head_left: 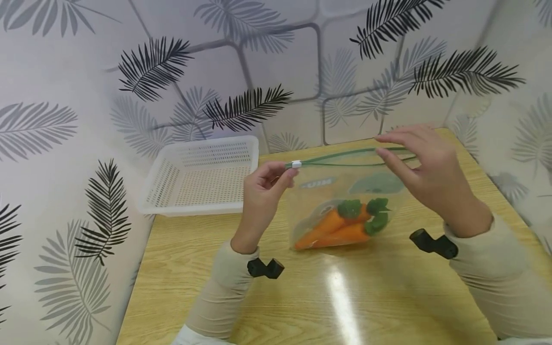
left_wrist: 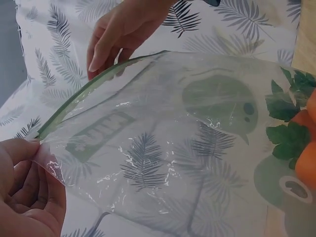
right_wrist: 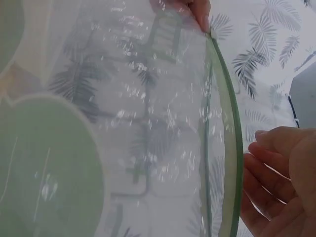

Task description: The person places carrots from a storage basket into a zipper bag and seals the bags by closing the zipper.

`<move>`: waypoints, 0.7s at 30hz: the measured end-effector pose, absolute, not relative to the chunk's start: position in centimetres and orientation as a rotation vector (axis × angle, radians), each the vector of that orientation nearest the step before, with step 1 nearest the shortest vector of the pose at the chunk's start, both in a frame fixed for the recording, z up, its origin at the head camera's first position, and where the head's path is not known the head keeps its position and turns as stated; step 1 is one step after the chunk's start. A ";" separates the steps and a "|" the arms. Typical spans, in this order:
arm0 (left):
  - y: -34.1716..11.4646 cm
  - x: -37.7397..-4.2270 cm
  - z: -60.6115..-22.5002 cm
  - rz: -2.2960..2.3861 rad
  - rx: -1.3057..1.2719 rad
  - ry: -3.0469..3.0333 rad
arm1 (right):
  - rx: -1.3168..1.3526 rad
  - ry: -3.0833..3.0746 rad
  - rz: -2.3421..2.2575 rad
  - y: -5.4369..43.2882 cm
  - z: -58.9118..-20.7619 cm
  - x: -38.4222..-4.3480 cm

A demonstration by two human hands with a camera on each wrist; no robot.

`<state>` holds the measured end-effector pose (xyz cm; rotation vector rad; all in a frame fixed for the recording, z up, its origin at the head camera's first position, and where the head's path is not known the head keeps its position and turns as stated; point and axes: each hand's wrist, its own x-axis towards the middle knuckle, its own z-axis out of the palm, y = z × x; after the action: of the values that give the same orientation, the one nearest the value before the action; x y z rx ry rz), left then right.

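Observation:
A clear slider bag (head_left: pixel 310 206) with a green-edged mouth stands upright on the table, two orange carrots (head_left: pixel 340 227) with green tops inside it. At the bag's left top corner my left hand (head_left: pixel 265 191) pinches the edge, right by the white slider (head_left: pixel 296 164). The mouth bows apart to the right of the slider. My right hand (head_left: pixel 431 167) is at the right end of the mouth, thumb and fingers spread and loosely bent. In the right wrist view those fingers (right_wrist: pixel 269 173) lie beside the green rim (right_wrist: pixel 232 113) without gripping it.
A white perforated plastic basket (head_left: pixel 196 208) stands at the back left of the wood-grain table (head_left: pixel 194 258). Behind the table hangs a pale leaf-patterned covering (head_left: pixel 284 62). Each wrist carries a small black camera (head_left: pixel 265 268).

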<state>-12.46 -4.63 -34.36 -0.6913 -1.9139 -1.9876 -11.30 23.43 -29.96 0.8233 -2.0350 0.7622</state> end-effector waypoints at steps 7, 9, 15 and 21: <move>-4.2 -12.3 -34.3 -1.981 -0.724 -1.938 | 1.049 -1.973 0.782 19.4 -28.9 -11.4; -4.1 -12.3 -34.3 -1.981 -0.744 -1.938 | 1.099 -1.972 0.786 18.6 -28.8 -11.4; -3.8 -11.9 -34.0 -1.981 -0.806 -1.939 | 1.221 -1.981 0.764 16.7 -28.7 -11.7; -3.8 -11.9 -34.3 -1.979 -0.852 -1.953 | 1.292 -2.006 0.787 15.5 -28.8 -11.9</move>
<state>-11.92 -3.77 -34.30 -0.8520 -1.9531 -1.9792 -11.88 15.49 -28.82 1.2916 -2.0063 0.7872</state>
